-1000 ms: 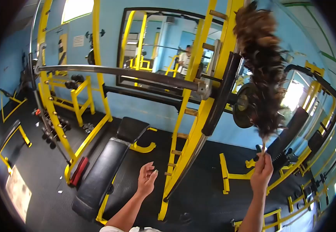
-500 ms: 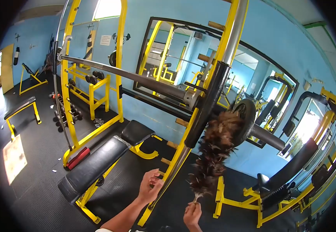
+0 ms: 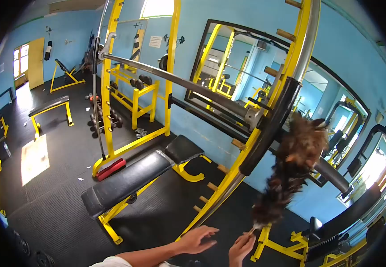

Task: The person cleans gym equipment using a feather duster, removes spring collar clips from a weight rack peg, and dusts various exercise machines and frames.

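Note:
A brown feather duster [image 3: 286, 173] is held upright by its thin handle in my right hand [image 3: 242, 247], whose fingers are wrapped round it. Its feathers tilt to the right, in front of the barbell's end sleeve [image 3: 331, 174], and hide most of the weight plate there. My left hand [image 3: 199, 239] is empty, fingers apart and pointing right, close to the foot of the yellow rack post [image 3: 228, 182]. A black sleeve [image 3: 271, 129] covers part of that post. The long barbell [image 3: 157, 71] runs across the rack to the far upright.
Left of the rack post stands a black padded bench [image 3: 128, 182] with a yellow frame. A red pad [image 3: 111, 169] lies by the rack's base. Dumbbells [image 3: 106, 120] sit on a low rack behind. A large mirror [image 3: 233, 66] hangs on the blue wall; another machine [image 3: 344, 222] is at right.
My view has turned left, so the room appears shifted right. The duster has swung right and its feathers are blurred. My left hand has dropped lower, with its fingers now pointing right.

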`<state>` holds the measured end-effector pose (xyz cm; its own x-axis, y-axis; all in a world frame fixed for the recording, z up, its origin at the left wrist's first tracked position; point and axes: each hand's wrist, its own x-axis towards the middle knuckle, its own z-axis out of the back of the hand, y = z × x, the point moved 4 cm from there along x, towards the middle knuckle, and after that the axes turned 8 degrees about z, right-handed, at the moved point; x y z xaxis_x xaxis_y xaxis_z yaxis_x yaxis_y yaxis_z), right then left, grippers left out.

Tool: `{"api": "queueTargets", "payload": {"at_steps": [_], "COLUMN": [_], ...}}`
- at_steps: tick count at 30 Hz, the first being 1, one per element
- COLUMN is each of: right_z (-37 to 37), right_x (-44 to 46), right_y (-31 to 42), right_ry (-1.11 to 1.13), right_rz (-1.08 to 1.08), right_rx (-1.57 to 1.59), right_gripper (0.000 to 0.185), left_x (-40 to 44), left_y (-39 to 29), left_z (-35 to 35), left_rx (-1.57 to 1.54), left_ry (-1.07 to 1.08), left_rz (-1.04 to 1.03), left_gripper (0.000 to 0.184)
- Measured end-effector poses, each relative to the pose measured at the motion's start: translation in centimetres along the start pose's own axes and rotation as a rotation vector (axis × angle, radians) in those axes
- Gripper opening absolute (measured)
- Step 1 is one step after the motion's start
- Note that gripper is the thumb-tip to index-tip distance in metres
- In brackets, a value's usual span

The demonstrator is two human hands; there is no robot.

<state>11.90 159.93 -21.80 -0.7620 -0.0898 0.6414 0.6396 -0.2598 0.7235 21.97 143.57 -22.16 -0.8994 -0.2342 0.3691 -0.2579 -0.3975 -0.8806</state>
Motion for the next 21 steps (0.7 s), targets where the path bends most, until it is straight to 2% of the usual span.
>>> {"api": "queueTargets", "payload": {"at_steps": [1, 3, 4, 7, 9, 11, 13, 14, 15, 17, 19, 21], "right_z": [-0.3, -1.3, -1.3, 0.0, 0.7, 0.7, 0.4, 0.2, 0.1, -0.5, -1.4, -2.1], "right_x": [0.5, 0.5, -0.1, -2.8, -5.5, -8.0, -9.0, -9.0, -8.9, -5.9, -3.2, -1.1], "right_y": [0.0, -0.7, -0.9, -0.4, -1.3, -2.1, -2.9, -3.2, -3.5, -1.8, -1.6, -2.3], "right_ry": [0.006, 0.2, 0.196, 0.183, 0.146, 0.139, 0.193, 0.205, 0.195, 0.174, 0.024, 0.074], "right_rz": [-0.01, -0.181, -0.079, -0.186, -0.177, -0.165, -0.409, -0.427, -0.437, -0.272, -0.172, -0.229], "right_rx": [-0.004, 0.14, 0.132, 0.251, 0.115, -0.005, -0.085, -0.073, -0.077, -0.126, -0.15, -0.084], "right_gripper": [0.019, 0.02, 0.018, 0.017, 0.017, 0.019, 0.021, 0.019, 0.019, 0.018, 0.02, 0.02], "left_x": [-0.2, -0.5, -0.6, -1.0, -1.1, -1.0, -0.5, -0.3, -0.3, 0.3, 0.6, 0.8], "left_y": [0.0, -0.1, -0.2, 0.8, 1.5, 2.8, 3.3, 3.5, 3.7, 3.5, 3.0, 2.1], "left_z": [-0.3, -1.5, -2.1, -1.9, -1.7, -1.3, -1.4, -1.5, -1.7, -2.1, -2.7, -3.3], "left_rx": [-0.003, -0.038, -0.058, -0.093, -0.057, -0.053, -0.063, -0.08, -0.095, -0.097, -0.102, -0.089], "left_ry": [0.003, 0.084, 0.139, 0.149, 0.163, 0.104, 0.099, 0.095, 0.097, 0.131, 0.164, 0.194], "left_rz": [0.011, 0.014, 0.008, 0.071, 0.032, 0.106, 0.118, 0.127, 0.142, 0.15, 0.149, 0.127], "left_gripper": [0.042, 0.042, 0.042, 0.044, 0.044, 0.044, 0.044, 0.043, 0.043, 0.042, 0.041, 0.04]}}
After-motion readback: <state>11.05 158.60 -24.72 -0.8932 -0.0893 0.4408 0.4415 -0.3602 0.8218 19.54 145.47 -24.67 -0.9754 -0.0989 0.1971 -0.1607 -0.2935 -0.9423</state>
